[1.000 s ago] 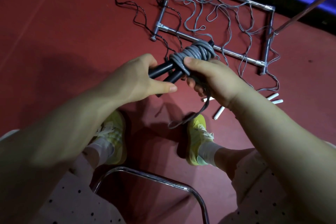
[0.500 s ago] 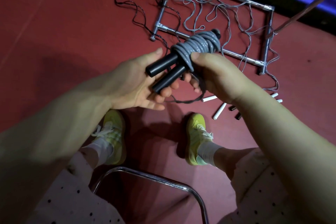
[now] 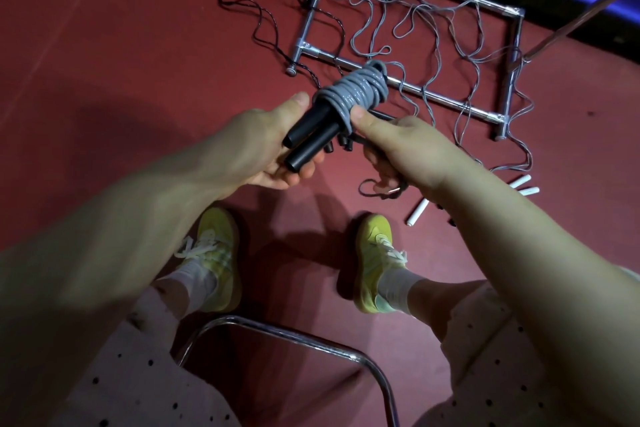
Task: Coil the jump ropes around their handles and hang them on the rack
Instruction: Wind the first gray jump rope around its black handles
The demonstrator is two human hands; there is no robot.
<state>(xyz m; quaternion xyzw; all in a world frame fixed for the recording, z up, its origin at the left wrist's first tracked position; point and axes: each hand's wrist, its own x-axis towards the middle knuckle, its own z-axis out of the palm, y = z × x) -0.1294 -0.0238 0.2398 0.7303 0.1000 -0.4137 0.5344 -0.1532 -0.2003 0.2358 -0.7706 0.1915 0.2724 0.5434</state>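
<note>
Jump rope [image 3: 353, 94], grey cord coiled round two black handles [image 3: 310, 139], sits between our hands above the red floor [image 3: 121, 45]. Our left hand [image 3: 270, 146] cups the handle ends from below, thumb up, fingers curled. Our right hand [image 3: 405, 146] pinches the coil with its thumb and grips the loose tail [image 3: 374, 189].

I see bare forearms, no sleeves. The person wears pale pink shorts [image 3: 145, 388] with small dark dots, white socks [image 3: 194, 282] and yellow-green lace-up sneakers [image 3: 374, 253].
</note>
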